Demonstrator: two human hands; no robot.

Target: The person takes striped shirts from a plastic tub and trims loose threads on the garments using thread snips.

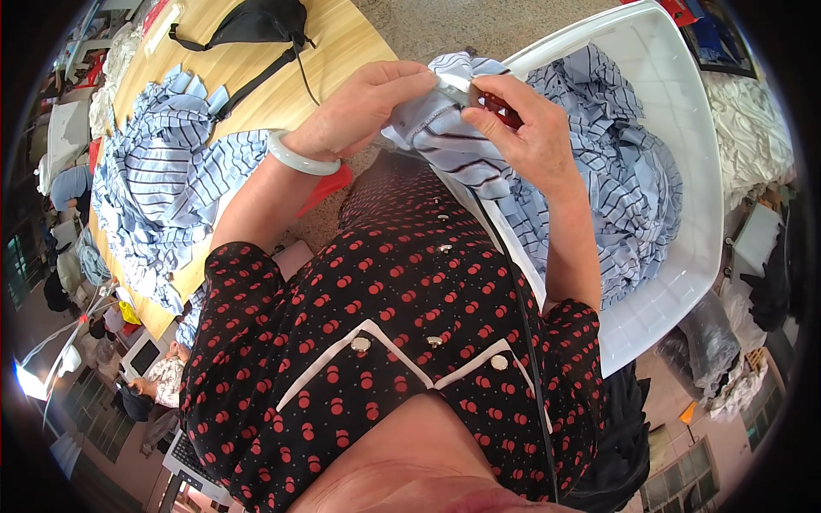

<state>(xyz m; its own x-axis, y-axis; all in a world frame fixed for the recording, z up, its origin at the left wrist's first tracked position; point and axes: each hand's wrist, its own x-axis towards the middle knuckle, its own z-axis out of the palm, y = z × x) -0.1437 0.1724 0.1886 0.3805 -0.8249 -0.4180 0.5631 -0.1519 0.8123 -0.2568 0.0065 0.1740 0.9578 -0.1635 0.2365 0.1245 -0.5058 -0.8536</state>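
Note:
My left hand [376, 96] pinches a light blue and white garment piece with dark stripes [449, 141], its thumb and fingers closed on the upper edge. A pale band of the cloth is stretched between both hands. Opposite, my right hand [534, 137] is closed, with thumb and forefinger at the cloth's edge. Within its curled fingers sits a shiny dark red object [498, 108]; its kind is mostly hidden by the fingers. The lower part of the cloth hangs by the rim of a white plastic tub [663, 321].
Heaped striped pieces [599, 171] fill much of the tub. More striped cloth [167, 171] lies on the wooden table [351, 38] at left, beside a black bag with straps [252, 21]. A thin black cord runs down my front. Another person [162, 385] sits at far left.

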